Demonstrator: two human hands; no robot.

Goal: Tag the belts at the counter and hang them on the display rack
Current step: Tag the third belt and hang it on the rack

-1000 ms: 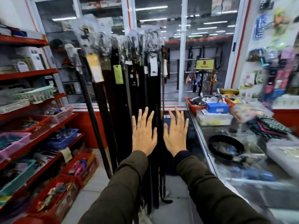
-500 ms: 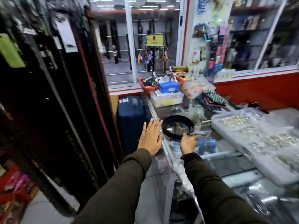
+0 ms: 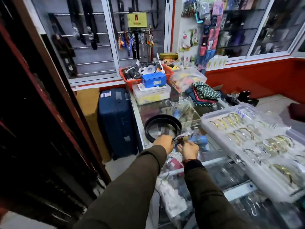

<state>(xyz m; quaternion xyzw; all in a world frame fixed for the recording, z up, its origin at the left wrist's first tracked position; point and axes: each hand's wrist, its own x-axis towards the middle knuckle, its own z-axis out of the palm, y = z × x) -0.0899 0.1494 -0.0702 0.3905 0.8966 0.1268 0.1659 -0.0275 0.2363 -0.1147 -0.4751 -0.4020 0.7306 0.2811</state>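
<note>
A black belt [image 3: 162,120] lies coiled in a loop on the glass counter [image 3: 214,156], near its left edge. My left hand [image 3: 164,142] is closed around the near end of the belt, by the buckle [image 3: 182,137]. My right hand [image 3: 189,148] sits just right of it, fingers curled at the buckle end; what it pinches is too blurred to tell. The display rack of hanging dark belts [image 3: 33,113] fills the left side of the view, close to my left arm.
A clear tray of bangles [image 3: 257,142] covers the counter's right. Behind the belt are a red basket [image 3: 128,80], a blue box [image 3: 153,80] and folded cloth [image 3: 206,93]. A blue suitcase [image 3: 117,121] and a cardboard box [image 3: 89,109] stand beside the counter.
I have turned from the rack to the counter. My left hand went from flat and open to gripping the belt's end; my right hand stayed at the buckle.
</note>
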